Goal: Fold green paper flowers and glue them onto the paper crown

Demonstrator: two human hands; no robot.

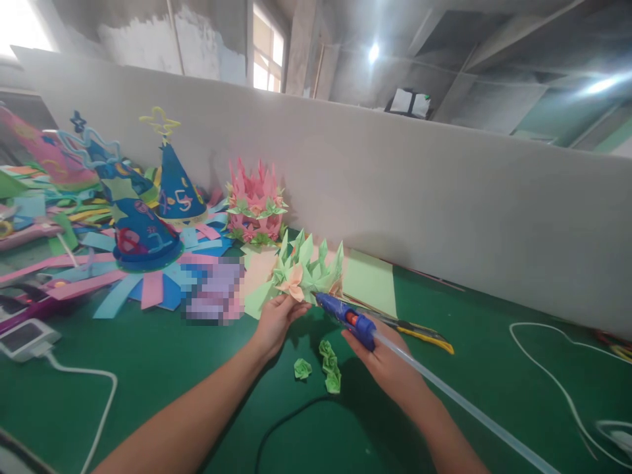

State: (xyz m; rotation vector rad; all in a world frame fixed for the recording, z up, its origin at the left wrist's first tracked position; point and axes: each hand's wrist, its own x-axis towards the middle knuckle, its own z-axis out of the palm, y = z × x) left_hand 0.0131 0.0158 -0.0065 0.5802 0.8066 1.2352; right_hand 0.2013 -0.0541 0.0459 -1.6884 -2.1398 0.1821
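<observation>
My left hand [278, 324] pinches the lower edge of a green folded-paper crown [309, 263] that has peach paper flowers [292, 284] on its front. In my right hand [382, 359] is a blue hot glue gun [345, 314], its nozzle pointing left at the crown's lower edge. Whether the nozzle touches the paper I cannot tell. A long translucent glue stick [464, 401] sticks out of the gun's back end. Below the crown, a single green paper rose [302, 369] lies left of a short row of green paper roses [330, 368].
Behind the crown stands a pink and green paper crown [257, 204]. Blue party hats [180, 187] and paper strips [111, 296] cover the left side. A yellow-handled tool [425, 334] lies beyond my right hand. White cables [538, 375] and a black cord [289, 418] cross the green table [459, 375].
</observation>
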